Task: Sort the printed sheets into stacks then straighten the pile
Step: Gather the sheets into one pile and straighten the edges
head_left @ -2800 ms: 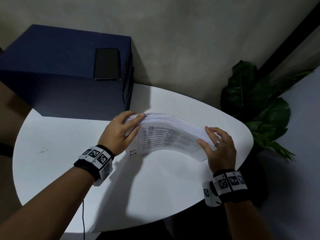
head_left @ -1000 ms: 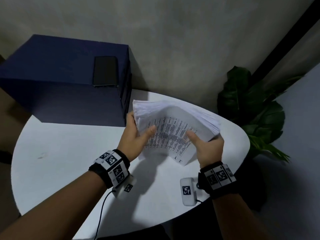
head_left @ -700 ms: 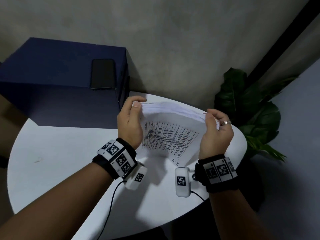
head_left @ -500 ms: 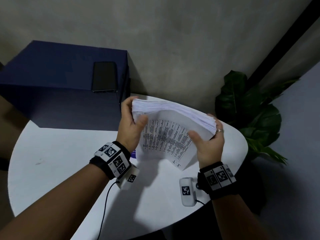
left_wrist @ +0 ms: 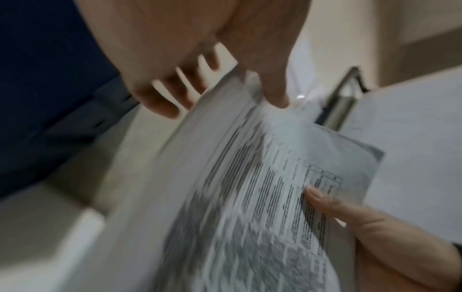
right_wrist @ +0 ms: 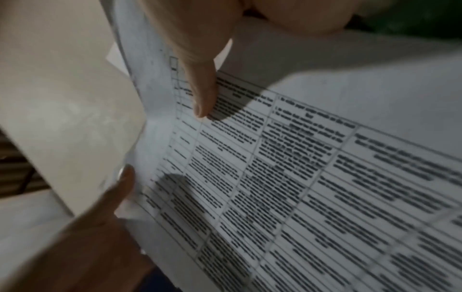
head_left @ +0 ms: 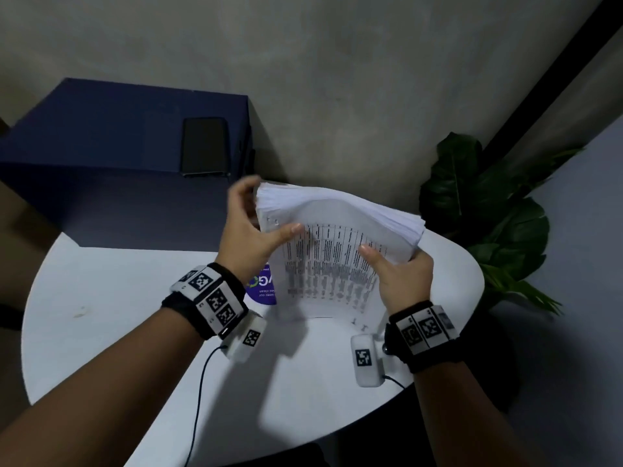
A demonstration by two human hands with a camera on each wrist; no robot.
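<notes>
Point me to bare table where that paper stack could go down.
Best patch: the left part of the white table, between the dark blue box and the near rim. A smaller patch lies between the two forearms. It is crowded under the paper stack, where a purple card lies beside the left hand.

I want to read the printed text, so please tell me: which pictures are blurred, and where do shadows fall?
Head view: dim room, the left hand smeared by motion, the stack of sheets fairly sharp. Left wrist view: strongly blurred, text unreadable. Right wrist view: table lines show, words smeared; thumb shadows darken the page.
</notes>
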